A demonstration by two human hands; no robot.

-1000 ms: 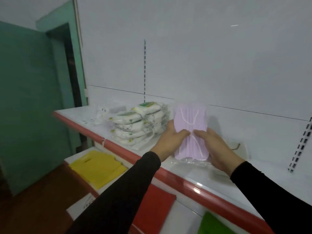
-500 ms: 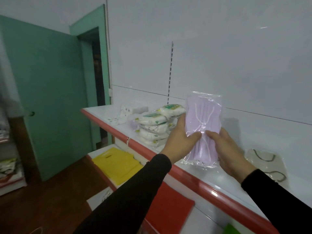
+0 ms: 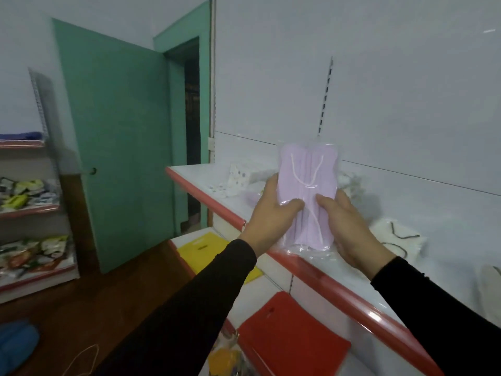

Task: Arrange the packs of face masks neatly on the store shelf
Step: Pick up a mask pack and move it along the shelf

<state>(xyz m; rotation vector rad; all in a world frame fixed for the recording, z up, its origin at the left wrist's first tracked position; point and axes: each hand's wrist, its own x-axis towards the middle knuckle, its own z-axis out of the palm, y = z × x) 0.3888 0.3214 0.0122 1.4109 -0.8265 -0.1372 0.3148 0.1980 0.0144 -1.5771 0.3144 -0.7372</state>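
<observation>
My left thumb and right thumb press the front of the pink pack near the frame's centre, almost meeting at its middle line. My left hand wraps the pack's left edge, fingers curled behind it; my right hand grips the right edge the same way, its fingers hidden behind the plastic. I hold the pack upright, top a little above the shelf's back seam, its clear bottom flap hanging just over the red lip of the shelf. White ear loops show through the wrapper.

Both my sleeves are black and run down to the bottom edge.

Behind the pack, left of centre, a spotted pack lies on the shelf, blurred. Right of my right hand lies a white pack with dark loops, and another pale one sits at the right edge, cut off.

Below the shelf, a yellow bag and a red bag lie on the lower tier.

A green door stands open in the upper left. At the far left a rack holds mixed packets, too blurred to read. A blue thing lies on the brown floor at lower left.
</observation>
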